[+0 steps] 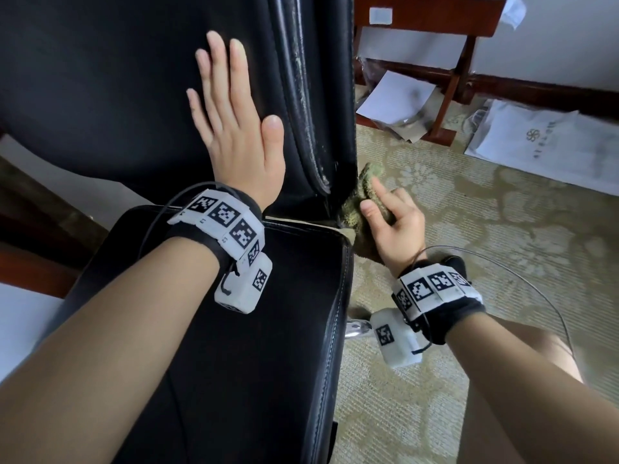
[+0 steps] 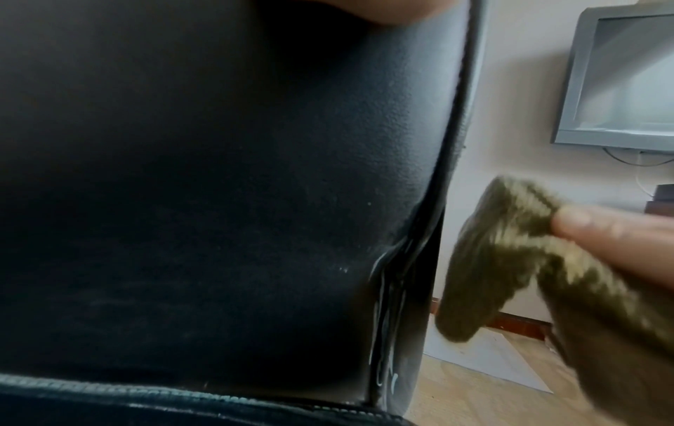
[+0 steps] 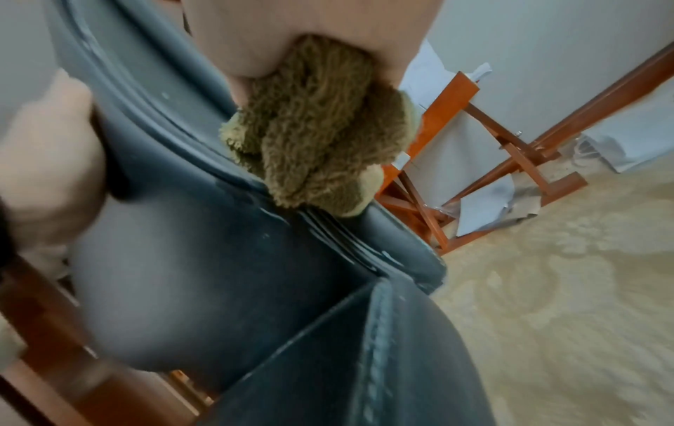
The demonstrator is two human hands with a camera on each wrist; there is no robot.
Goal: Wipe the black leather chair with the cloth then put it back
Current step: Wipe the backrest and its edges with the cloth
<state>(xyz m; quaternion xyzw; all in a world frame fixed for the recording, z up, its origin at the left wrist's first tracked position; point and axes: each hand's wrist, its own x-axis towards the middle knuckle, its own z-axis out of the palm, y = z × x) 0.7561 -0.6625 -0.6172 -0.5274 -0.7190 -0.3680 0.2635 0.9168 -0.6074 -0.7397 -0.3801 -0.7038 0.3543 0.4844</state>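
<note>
Cloth: the bunched olive-green terry cloth [image 1: 360, 202] sits at centre right of the head view, pressed against the side edge of the black leather chair [image 1: 140, 82] where the backrest meets the seat.
Right grip: the right hand [image 1: 392, 222] grasps the cloth, thumb and curled fingers bunching it, forefinger laid along its top.
Left grip: the left hand [image 1: 234, 128] is released, fingers straight and flat on the backrest in the upper middle of the frame, seemingly bracing it.
Risk, seam: the raised piping [image 1: 310, 128] along the backrest edge looks cracked and flaking; hard rubbing there could likely lift more of the finish, and the looped pile may snag on the broken bits.
Risk, reach: the wadded cloth presents a small face, so the folds of the crease low in the left wrist view could stay untouched.
Risk, slip: smooth leather gives the flat palm little hold; a strong push from the side might shift the chair.
Textures: the leather is finely grained and glossy with pale stitching on the seat; the cloth is shaggy and soft.
Surroundings: patterned beige carpet [image 1: 469, 229], a reddish wooden frame [image 1: 449, 92] and white paper bags [image 1: 536, 142] at upper right.
</note>
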